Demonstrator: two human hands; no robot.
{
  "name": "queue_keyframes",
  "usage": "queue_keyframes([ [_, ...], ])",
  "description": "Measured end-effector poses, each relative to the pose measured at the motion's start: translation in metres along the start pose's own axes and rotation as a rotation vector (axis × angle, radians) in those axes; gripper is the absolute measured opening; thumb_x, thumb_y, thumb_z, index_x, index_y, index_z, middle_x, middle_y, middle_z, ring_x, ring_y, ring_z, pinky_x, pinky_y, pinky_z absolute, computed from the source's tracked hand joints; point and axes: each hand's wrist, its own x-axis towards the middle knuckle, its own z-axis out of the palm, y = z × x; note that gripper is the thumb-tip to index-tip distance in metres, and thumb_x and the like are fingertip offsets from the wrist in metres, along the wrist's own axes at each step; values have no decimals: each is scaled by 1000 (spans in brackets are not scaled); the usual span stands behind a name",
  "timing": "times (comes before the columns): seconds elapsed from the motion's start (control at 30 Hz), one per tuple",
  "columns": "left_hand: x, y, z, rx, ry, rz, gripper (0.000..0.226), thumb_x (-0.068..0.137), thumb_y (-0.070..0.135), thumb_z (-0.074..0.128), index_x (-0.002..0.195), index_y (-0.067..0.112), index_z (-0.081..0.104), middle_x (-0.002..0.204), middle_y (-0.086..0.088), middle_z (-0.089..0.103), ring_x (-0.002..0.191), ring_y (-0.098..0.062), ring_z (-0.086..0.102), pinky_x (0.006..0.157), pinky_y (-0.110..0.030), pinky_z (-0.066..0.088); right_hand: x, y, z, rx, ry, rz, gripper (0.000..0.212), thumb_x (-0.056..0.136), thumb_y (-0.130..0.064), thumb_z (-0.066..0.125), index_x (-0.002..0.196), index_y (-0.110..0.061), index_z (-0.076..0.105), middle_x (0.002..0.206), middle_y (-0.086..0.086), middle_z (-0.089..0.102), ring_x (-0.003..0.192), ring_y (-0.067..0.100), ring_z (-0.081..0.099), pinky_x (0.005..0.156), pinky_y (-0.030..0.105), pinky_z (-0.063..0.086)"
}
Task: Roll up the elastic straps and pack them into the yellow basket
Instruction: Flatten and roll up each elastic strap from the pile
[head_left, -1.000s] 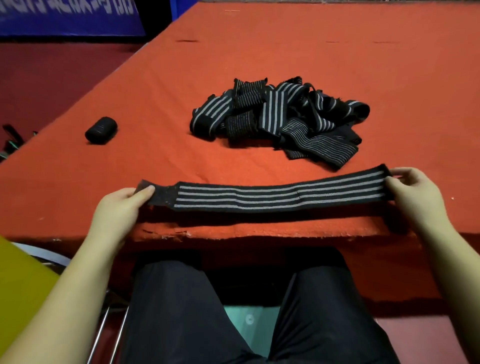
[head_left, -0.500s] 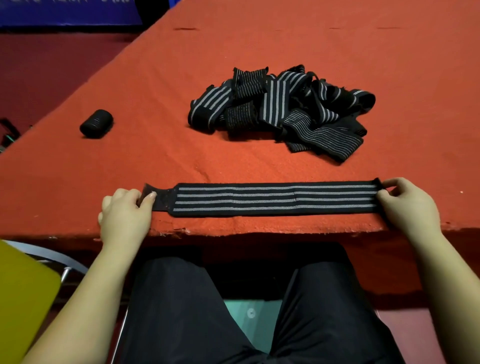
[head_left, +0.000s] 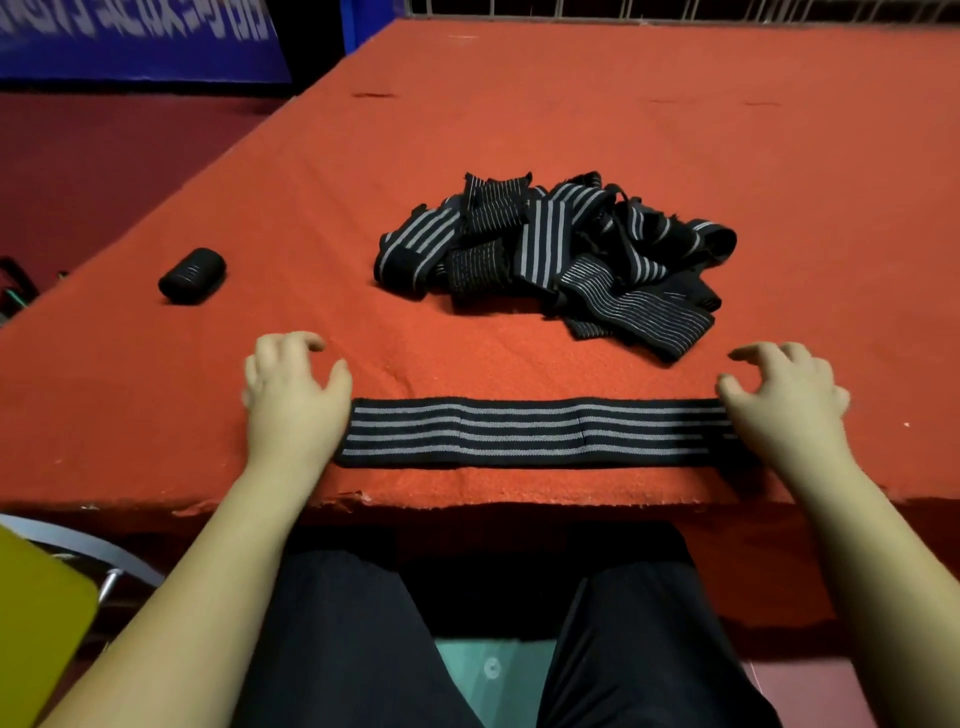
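A black elastic strap with grey stripes (head_left: 535, 432) lies flat and straight along the near edge of the red table (head_left: 519, 130). My left hand (head_left: 293, 397) covers its left end, fingers loosely spread and lifted. My right hand (head_left: 784, 402) rests over its right end, fingers also loosely curled and holding nothing. Behind the strap sits a tangled pile of striped straps (head_left: 556, 249). One rolled strap (head_left: 192, 275) lies on its side at the left of the table. A yellow object (head_left: 36, 623) shows at the lower left corner; I cannot tell whether it is the basket.
The table's frayed front edge (head_left: 467, 501) runs just below the flat strap. A metal chair frame (head_left: 83, 545) is at the lower left beside the yellow object. My legs in black trousers (head_left: 363, 649) are under the table. A blue banner (head_left: 145, 41) hangs at the back left.
The strap went from being stretched in the air between pinching hands to lying flat on the table. Both hands have let go of its ends and now rest over them.
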Motion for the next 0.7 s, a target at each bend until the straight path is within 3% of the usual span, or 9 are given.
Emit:
queue_keyframes([
  [0.13, 16, 54, 24, -153, -106, 182, 12, 90, 17, 59, 101, 13, 62, 110, -4, 56, 109, -26, 50, 99, -40, 39, 19, -25, 6, 70, 15, -130, 25, 90, -26, 59, 113, -18, 65, 122, 9, 58, 118, 34, 46, 96, 46, 34],
  [0.23, 30, 102, 44, -251, -293, 260, 5, 90, 16, 57, 92, 18, 61, 101, 3, 58, 94, -16, 55, 78, -25, 36, 39, -37, 12, 93, 14, -176, 22, 90, -26, 58, 110, -18, 66, 119, 6, 60, 116, 32, 49, 94, 43, 36],
  [0.4, 52, 171, 83, -261, -590, 245, 11, 91, 22, 55, 89, 20, 66, 93, 7, 65, 89, -14, 58, 74, -27, 41, 86, -43, 22, 110, -59, -154, 22, 88, -25, 54, 105, -18, 65, 113, 5, 59, 113, 31, 52, 91, 43, 40],
  [0.5, 71, 202, 108, -307, -681, 186, 13, 88, 24, 54, 80, 26, 64, 77, 7, 64, 75, -17, 59, 67, -29, 44, 120, -43, 26, 80, -71, -172, 26, 87, -24, 56, 111, -17, 63, 116, 8, 58, 116, 32, 51, 90, 42, 40],
  [0.6, 88, 229, 133, -327, -721, 147, 13, 87, 25, 54, 84, 23, 66, 84, -1, 69, 78, -24, 64, 68, -35, 49, 155, -47, 30, 104, -87, -179, 43, 86, -24, 59, 129, -18, 55, 130, 9, 51, 124, 31, 47, 97, 44, 40],
  [0.7, 103, 251, 158, -237, -725, 153, 19, 89, 25, 54, 106, 21, 61, 100, -4, 67, 79, -22, 60, 66, -33, 46, 187, -47, 33, 144, -92, -147, 62, 83, -28, 66, 140, -21, 43, 141, 9, 42, 127, 34, 43, 100, 49, 43],
])
